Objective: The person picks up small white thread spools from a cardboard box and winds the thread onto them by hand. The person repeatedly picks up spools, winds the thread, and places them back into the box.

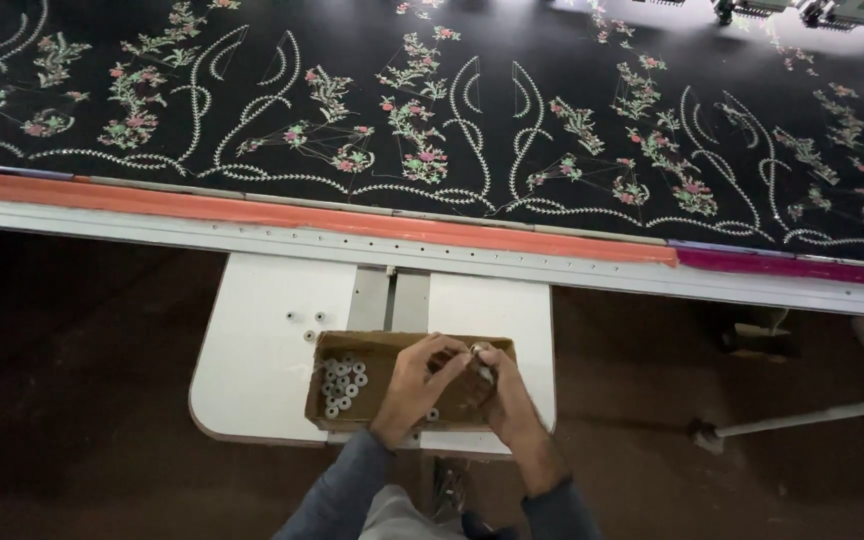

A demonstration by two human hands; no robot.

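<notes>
Hands meet over the cardboard box (372, 345) on our small white desk (252, 340). Our left hand (417, 385) and right hand (497, 390) pinch a small metal bobbin (479, 350) between their fingers above the box's right half. More bobbins (342, 385) lie in its left half. Embroidered black fabric (432, 110) stretches across the far side.

Black floral-embroidered fabric (472, 110), orange edge strip (302, 212), brown box (372, 350), seemingly silvery bobbins (342, 385)
</notes>
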